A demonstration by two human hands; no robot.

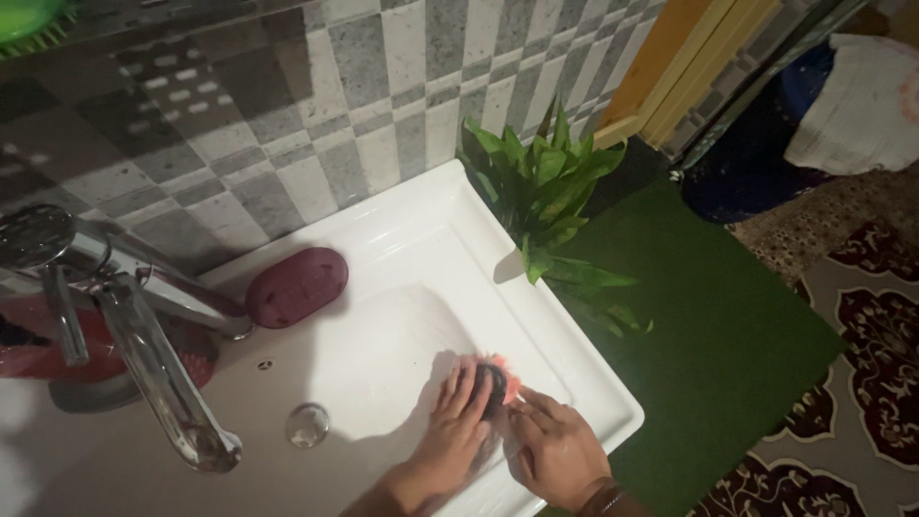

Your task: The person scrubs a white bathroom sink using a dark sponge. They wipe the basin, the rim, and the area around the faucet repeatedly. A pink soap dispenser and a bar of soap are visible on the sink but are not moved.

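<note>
Likely a light, soft, wet scrubber [498, 378], pink-fringed with a dark centre, at the front right of the white sink [421, 215]; looks slippery, best pinched at the dark core. Left hand [459, 416] lies nearly flat, fingers on it. Right hand [555, 445] half-curled, fingertips touching its edge; can't tell if either truly grips
</note>
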